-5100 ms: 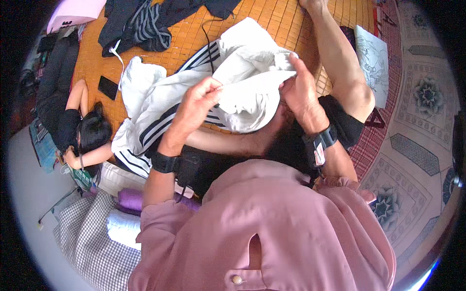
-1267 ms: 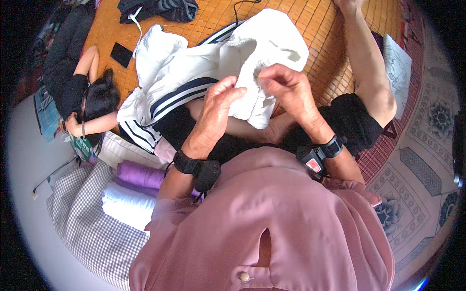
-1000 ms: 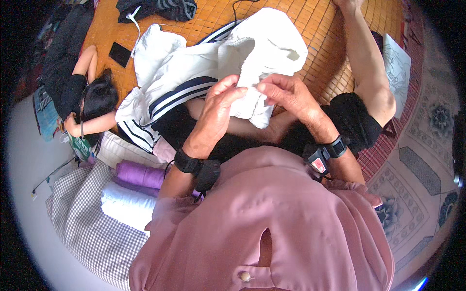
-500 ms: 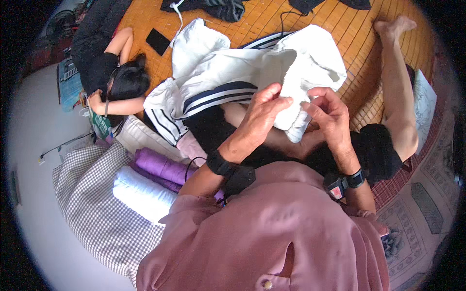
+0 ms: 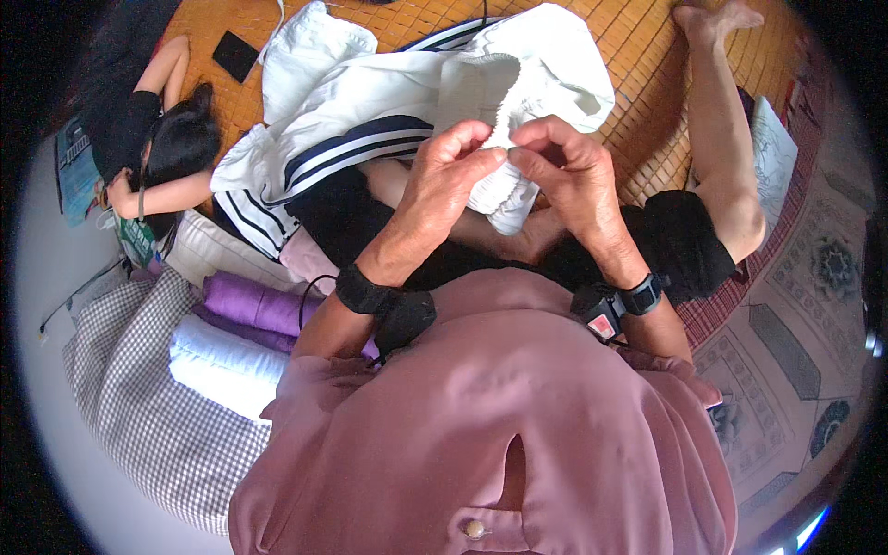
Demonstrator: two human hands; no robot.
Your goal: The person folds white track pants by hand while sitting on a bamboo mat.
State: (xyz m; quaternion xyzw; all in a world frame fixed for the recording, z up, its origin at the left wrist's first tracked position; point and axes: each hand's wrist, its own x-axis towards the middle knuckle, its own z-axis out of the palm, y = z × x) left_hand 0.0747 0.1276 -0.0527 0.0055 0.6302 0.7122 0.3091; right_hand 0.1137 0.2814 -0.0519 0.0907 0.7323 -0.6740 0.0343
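Grey-and-white checked cloth at far left, then a white roll and a purple roll next to each other, with a dark flat rectangle, likely a phone, on the orange mat further ahead. White garment with navy stripes comes next: long axis slants from near-left to far-right, bulk of it ahead and to the left of the fingers, one end over black fabric. Left hand has thumb and index pinched on the garment's gathered edge, from the left side. That edge is the key line: it runs away from the body, roughly fore-aft, and passes right between the two sets of fingertips. Right hand pinches the same edge from the right, thumb and fingertips together, just beside the left thumb. Neither hand is nearer; both touch. Bare leg well right, pale sheet with line drawing past it, partly behind the leg. Visibility: cloth between the fingertips is covered, undersides of both pinches hidden, white cord at the top cut off by frame, inside of the opening washed out.
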